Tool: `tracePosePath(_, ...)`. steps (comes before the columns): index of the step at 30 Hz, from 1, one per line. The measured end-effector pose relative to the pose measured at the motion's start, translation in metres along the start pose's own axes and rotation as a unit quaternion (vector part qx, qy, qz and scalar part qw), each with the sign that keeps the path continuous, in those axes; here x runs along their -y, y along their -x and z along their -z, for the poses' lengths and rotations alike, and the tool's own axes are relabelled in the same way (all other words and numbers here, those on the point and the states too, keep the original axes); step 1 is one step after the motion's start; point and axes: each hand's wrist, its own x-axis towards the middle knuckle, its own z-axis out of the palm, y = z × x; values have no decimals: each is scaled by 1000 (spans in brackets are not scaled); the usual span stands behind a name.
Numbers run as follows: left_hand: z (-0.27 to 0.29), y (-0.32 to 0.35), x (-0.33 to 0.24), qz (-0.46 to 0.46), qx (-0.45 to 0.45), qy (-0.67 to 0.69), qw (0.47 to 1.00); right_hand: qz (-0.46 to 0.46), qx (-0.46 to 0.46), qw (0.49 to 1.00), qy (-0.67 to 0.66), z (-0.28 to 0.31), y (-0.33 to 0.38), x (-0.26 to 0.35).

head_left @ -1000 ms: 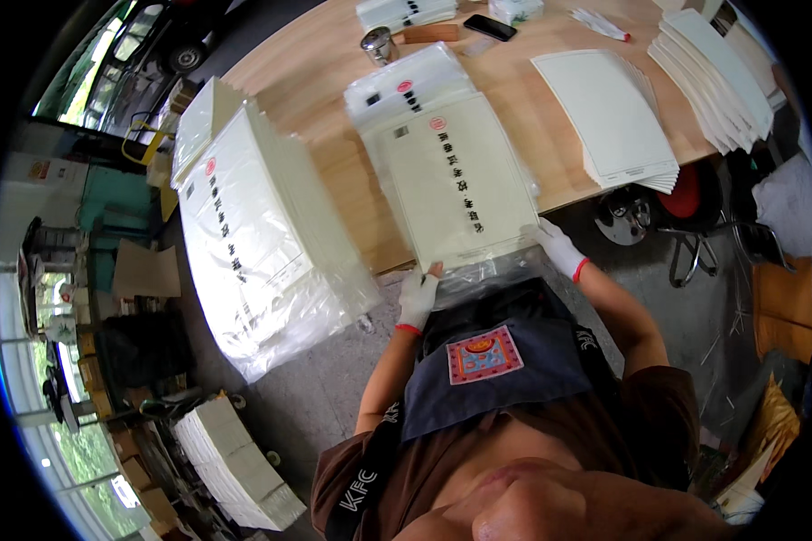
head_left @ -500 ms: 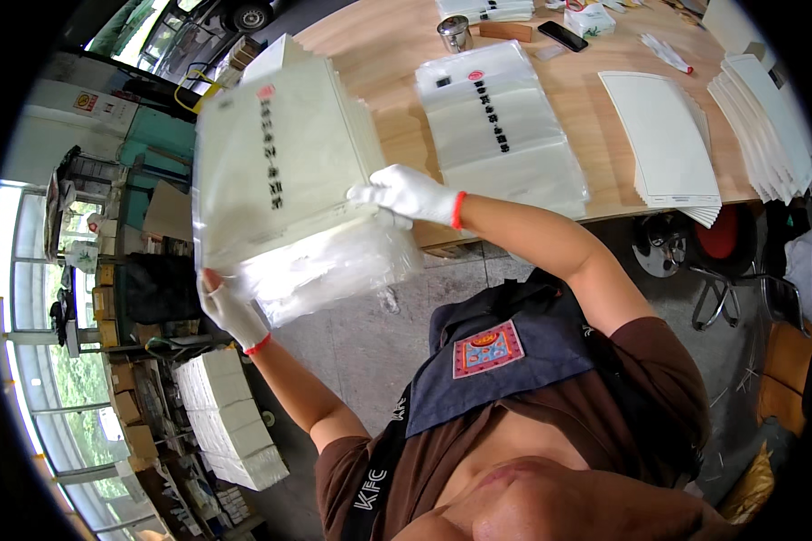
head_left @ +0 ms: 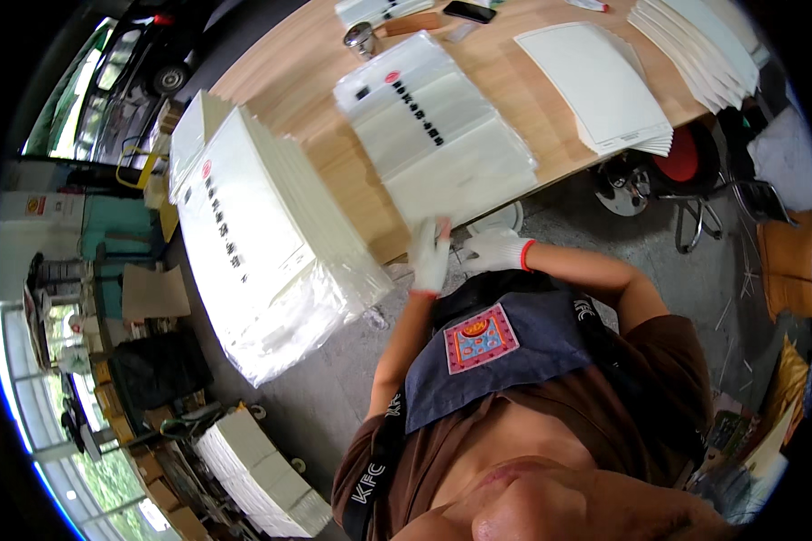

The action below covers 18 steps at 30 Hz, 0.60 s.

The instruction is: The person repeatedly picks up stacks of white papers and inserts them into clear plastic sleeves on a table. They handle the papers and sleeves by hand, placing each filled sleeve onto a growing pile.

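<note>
My left hand (head_left: 429, 257), in a white glove with a red cuff, is at the near edge of the clear plastic bags (head_left: 451, 176) with black print. Its fingers stretch upward and look slightly blurred; whether they touch the bags is hard to tell. Beside it, my right hand (head_left: 496, 252), gloved the same way, points its extended fingers left, just in front of the table edge. To the left, a tall stack of bagged white sheets (head_left: 244, 225) stands at the table's corner, its loose plastic ends hanging toward me. Neither hand is on that stack.
White printed sheets (head_left: 595, 86) lie fanned on the wooden table (head_left: 284, 72), with another paper pile (head_left: 686, 50) farther right. A metal cup (head_left: 361, 41) and a phone (head_left: 469, 12) sit at the back. A red-seated stool (head_left: 686, 153) stands right, below the table edge.
Both hands have left the tall bagged stack and moved right and nearer to my body, beside the flat plastic bags. The stack's top bag now lies settled, and the view has shifted.
</note>
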Motion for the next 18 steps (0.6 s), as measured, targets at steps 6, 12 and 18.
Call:
tracePosePath(6,-50,-108,-15,-104,62,-170,978,-75,-79,985,-137,9,34,-19)
tracePosePath(12,-34,-133,-11,-70,144,-51,986,-180,-236,827,-477,33,-5,-50)
tracePosePath(18,-16,-169,-3,-23,53,286,957,-161,-295,879,-338,60,-73,-76)
